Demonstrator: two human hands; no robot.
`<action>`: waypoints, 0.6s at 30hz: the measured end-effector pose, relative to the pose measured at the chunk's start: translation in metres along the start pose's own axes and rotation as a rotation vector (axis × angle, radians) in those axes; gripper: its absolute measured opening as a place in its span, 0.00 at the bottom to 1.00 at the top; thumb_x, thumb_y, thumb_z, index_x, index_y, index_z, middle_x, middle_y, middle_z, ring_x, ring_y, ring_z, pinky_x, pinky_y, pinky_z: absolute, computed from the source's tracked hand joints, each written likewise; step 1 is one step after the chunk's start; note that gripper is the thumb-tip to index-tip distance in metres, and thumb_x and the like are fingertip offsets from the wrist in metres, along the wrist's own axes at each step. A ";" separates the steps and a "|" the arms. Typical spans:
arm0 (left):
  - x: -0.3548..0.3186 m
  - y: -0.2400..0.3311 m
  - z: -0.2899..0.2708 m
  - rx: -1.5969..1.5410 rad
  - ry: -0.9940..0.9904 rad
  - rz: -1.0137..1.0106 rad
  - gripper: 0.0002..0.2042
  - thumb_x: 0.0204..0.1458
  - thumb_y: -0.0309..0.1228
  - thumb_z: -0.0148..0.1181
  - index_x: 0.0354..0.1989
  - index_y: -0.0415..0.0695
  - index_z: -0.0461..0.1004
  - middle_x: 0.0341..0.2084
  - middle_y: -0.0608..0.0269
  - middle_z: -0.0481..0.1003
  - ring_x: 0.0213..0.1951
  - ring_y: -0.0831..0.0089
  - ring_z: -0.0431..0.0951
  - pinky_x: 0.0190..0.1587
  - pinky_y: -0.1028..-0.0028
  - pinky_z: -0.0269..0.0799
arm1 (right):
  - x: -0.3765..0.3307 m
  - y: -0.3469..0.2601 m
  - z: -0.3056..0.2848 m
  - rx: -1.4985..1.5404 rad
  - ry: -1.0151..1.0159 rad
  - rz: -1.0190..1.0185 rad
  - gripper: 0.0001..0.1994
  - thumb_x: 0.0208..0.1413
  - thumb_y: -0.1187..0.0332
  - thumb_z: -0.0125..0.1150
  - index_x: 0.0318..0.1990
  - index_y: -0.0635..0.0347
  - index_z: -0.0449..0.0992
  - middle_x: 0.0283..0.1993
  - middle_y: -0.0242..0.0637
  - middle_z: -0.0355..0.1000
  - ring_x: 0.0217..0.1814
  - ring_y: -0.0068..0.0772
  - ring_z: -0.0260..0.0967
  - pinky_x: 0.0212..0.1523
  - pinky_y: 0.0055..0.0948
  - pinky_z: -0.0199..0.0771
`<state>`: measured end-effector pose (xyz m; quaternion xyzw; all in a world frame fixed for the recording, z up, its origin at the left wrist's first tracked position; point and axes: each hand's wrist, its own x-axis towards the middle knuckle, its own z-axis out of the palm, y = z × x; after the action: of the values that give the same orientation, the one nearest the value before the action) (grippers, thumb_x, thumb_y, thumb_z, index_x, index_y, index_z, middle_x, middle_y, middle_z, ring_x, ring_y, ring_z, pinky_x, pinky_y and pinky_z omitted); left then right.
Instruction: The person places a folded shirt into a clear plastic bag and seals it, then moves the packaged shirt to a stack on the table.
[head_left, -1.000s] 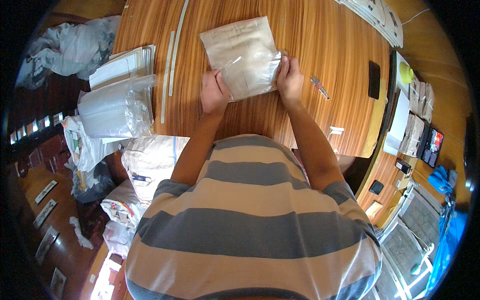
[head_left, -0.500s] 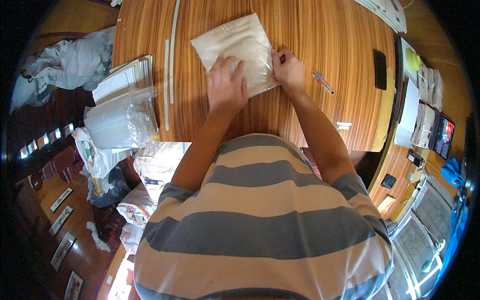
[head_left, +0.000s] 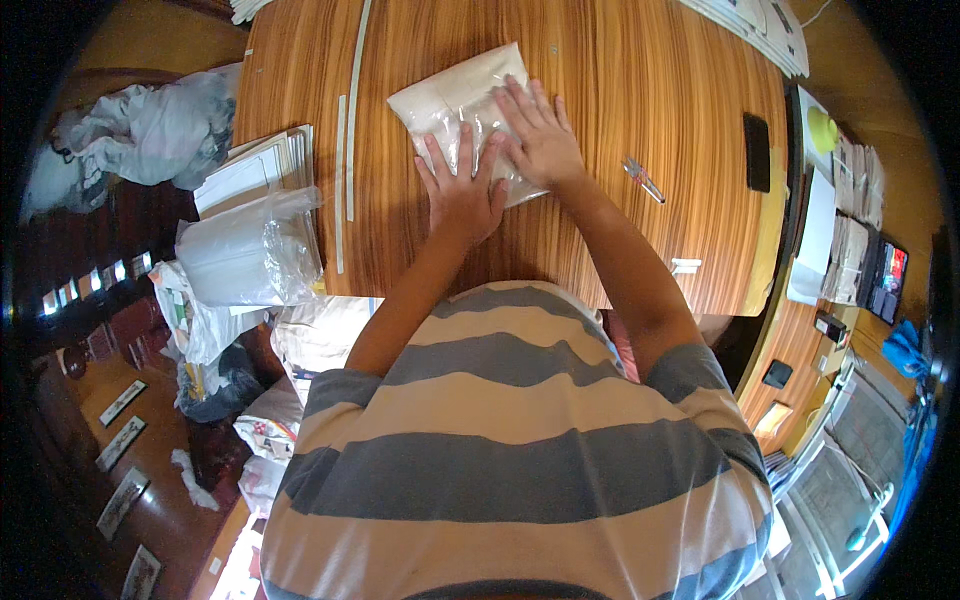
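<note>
Packet [head_left: 440, 98], beige under clear plastic, lies on desk [head_left: 690, 120] directly beneath fingers [head_left: 466, 150]. Left hand [head_left: 465, 205]: fingers spread flat on it. Right hand [head_left: 548, 148]: likewise spread, flat. Snips [head_left: 643, 180] just right of right fingers; plastic sleeves [head_left: 235, 262] left of left fingers; black phone [head_left: 757, 152] farther right.

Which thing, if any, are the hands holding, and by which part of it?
Nothing is gripped: the left hand and right hand rest open on the plastic-wrapped packet.
</note>
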<state>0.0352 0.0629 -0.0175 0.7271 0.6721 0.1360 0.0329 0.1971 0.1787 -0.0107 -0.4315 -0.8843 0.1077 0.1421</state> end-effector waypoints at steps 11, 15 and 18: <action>0.049 -0.076 -0.054 0.047 -0.173 0.346 0.35 0.64 0.45 0.53 0.80 0.58 0.52 0.81 0.60 0.47 0.81 0.49 0.37 0.78 0.38 0.25 | -0.068 -0.004 -0.052 0.077 -0.156 -0.048 0.32 0.67 0.54 0.58 0.76 0.48 0.61 0.82 0.43 0.51 0.84 0.56 0.44 0.79 0.62 0.45; 0.043 -0.008 -0.035 0.062 -0.232 0.014 0.36 0.64 0.46 0.50 0.80 0.51 0.52 0.81 0.54 0.44 0.81 0.47 0.35 0.77 0.35 0.24 | -0.064 -0.020 -0.043 0.015 -0.037 0.062 0.34 0.68 0.50 0.57 0.75 0.58 0.62 0.82 0.43 0.52 0.84 0.55 0.43 0.80 0.60 0.45; 0.050 0.025 -0.017 0.040 -0.263 -0.058 0.36 0.65 0.48 0.44 0.81 0.53 0.50 0.82 0.53 0.39 0.80 0.40 0.33 0.72 0.26 0.25 | -0.025 -0.033 -0.030 -0.021 0.052 0.098 0.37 0.69 0.45 0.50 0.77 0.60 0.58 0.83 0.44 0.49 0.86 0.56 0.38 0.81 0.61 0.37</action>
<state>0.0586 0.1080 0.0128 0.7196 0.6851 0.0250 0.1103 0.1981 0.1409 0.0235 -0.4783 -0.8593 0.0938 0.1552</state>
